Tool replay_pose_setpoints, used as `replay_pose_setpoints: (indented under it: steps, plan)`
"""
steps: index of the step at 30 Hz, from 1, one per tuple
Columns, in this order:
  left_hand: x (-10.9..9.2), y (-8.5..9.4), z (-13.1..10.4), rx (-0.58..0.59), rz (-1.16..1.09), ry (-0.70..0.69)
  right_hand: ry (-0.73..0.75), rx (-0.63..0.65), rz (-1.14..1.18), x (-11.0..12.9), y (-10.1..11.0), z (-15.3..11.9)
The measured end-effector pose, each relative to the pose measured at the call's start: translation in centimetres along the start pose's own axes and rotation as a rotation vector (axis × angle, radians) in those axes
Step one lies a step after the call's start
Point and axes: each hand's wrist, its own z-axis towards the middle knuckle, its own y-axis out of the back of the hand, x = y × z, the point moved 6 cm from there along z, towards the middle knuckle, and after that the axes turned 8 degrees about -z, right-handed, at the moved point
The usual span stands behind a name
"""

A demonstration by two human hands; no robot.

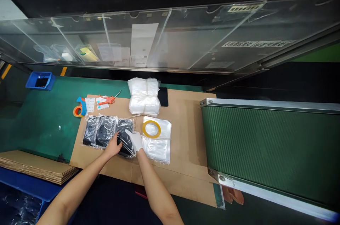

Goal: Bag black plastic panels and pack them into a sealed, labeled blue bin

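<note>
Touching the rightmost black packet [126,143] from both sides, perhaps to keep its slippery clear film [130,155] from shifting: bare left hand [113,147] at the left of it with thumb and forefinger apart, white-gloved right hand [136,141] over its right edge with thumb reaching across the top. Cannot tell how tightly pinched, with most fingertips hidden or too small to read. Lying flat on a cardboard sheet [186,129], spread over the green desk [66,111] seemingly as a guard against scuffs, and next to two more black packets [104,133], likely lined up for easy reach. Just to the right, flat clear bags [156,147] under a yellow tape roll [159,130], maybe parked there as a weight. Farther back, a thicker bag bundle [145,94], cinched across the middle, probably against sliding apart. Off to the far left of the cardboard, an orange air gun [109,100] and a tape dispenser [83,106], presumably handy there without crowding the packets.
</note>
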Motion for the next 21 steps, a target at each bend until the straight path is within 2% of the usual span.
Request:
replay_pose_setpoints:
  steps: [6,13,17,21]
  plan:
    - [0.1,0.5,0.0,0.011,0.021,-0.009,0.057,0.09,0.153,0.2,-1.4,0.0]
    - [0.7,1.2,-0.1,0.04,-0.038,-0.049,0.079,0.151,0.145,0.3,-1.8,-0.8]
    - [1.1,2.0,-0.4,0.046,-0.12,-0.076,0.104,0.125,0.144,0.7,-0.1,-2.5]
    - [0.8,2.9,-0.9,0.032,-0.193,-0.097,0.165,0.054,0.127,1.2,3.7,-5.6]
